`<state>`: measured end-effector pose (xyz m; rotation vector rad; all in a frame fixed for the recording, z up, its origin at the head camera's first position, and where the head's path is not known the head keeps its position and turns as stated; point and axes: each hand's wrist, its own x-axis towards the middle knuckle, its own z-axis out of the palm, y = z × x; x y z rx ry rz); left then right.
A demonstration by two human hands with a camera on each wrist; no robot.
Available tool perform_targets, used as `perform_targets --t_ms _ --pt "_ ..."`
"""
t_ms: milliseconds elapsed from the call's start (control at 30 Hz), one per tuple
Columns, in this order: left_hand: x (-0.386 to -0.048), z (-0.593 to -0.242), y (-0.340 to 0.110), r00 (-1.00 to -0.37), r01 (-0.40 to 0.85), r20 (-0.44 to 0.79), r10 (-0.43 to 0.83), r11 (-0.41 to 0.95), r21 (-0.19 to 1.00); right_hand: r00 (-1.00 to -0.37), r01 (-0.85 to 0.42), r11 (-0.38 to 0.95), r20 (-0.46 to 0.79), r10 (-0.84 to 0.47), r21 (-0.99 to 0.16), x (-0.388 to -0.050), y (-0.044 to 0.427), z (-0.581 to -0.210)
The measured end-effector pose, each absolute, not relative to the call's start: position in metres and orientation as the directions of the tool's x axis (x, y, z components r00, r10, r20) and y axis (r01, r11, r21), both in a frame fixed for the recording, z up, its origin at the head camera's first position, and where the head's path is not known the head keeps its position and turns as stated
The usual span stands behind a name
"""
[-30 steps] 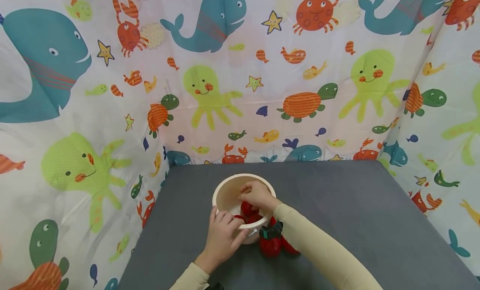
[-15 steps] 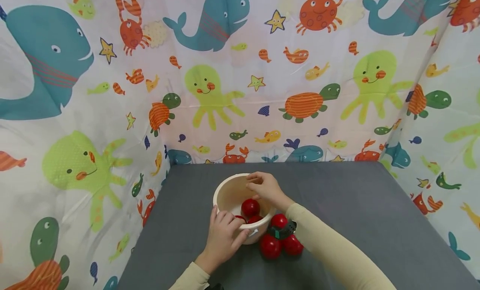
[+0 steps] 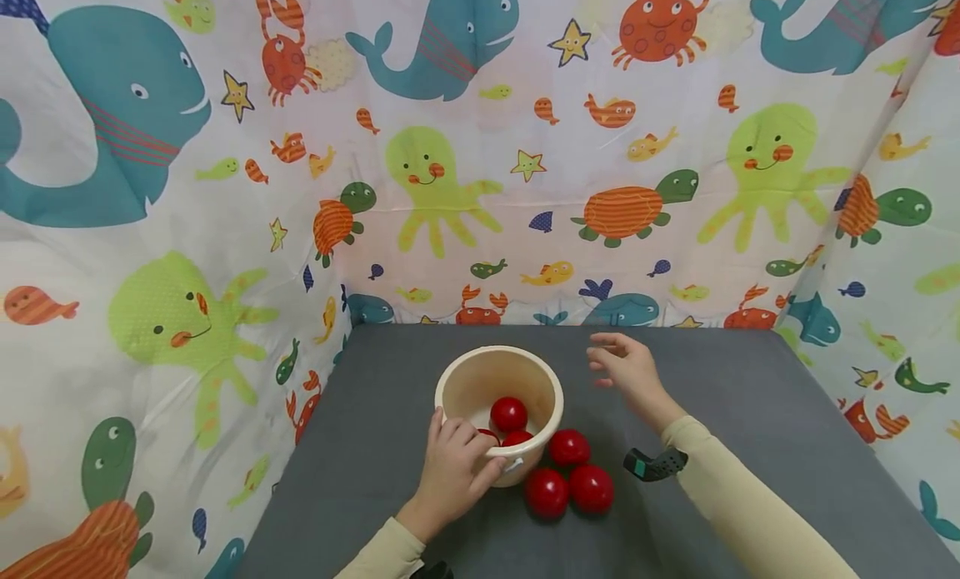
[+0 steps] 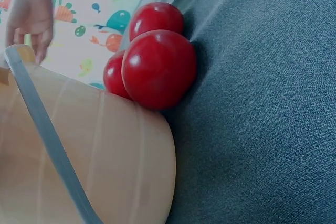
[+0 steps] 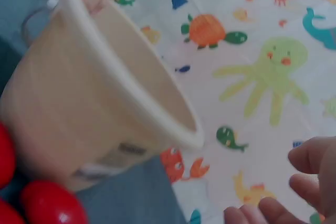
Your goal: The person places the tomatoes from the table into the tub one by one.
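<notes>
A cream bucket (image 3: 450, 383) stands on the grey table, its mouth tilted slightly toward me. My left hand (image 3: 453, 466) grips its near rim, fingers over the edge and thumb outside. Inside lie three red balls; the topmost ball (image 3: 509, 414) shows whole, while the others are partly hidden by the rim and my fingers. Three more red balls sit against the bucket's right side: a far ball (image 3: 569, 447), a near ball (image 3: 547, 492) and a right ball (image 3: 592, 489). My right hand (image 3: 633, 379) hovers to the bucket's right, fingers relaxed, holding nothing.
A grey handle (image 4: 50, 135) hangs across the bucket's outside. The grey cloth-covered table (image 3: 712, 412) extends to the right. A curtain (image 3: 555, 146) printed with sea animals encloses the back and both sides.
My right hand has come up out of the bucket and moved right, away from the rim. The top ball stays inside the bucket. My left hand keeps its grip on the rim.
</notes>
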<state>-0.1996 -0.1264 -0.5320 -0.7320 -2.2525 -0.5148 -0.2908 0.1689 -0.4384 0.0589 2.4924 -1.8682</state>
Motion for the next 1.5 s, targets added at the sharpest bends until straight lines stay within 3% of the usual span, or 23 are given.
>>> perform_targets --t_ms 500,733,1200,1500 --pt "-0.206 -0.526 -0.128 -0.576 0.639 0.732 0.365 0.759 0.124 -0.983 0.175 0.316 -0.185 -0.003 -0.932 -0.283 0.192 -0.485" --pt "-0.200 -0.534 -0.138 -0.581 0.631 0.732 0.356 0.765 0.128 -0.965 0.238 0.300 -0.260 -0.033 -0.924 -0.274 0.176 -0.516" --pt "-0.200 -0.536 -0.143 -0.549 0.646 0.748 0.374 0.757 0.096 -0.947 0.299 0.260 -0.318 -0.032 -0.918 -0.264 0.147 -0.561" --pt "-0.206 -0.537 -0.128 -0.526 0.646 0.774 0.353 0.758 0.093 -0.961 0.244 0.281 -0.271 -0.062 -0.928 -0.270 0.150 -0.564"
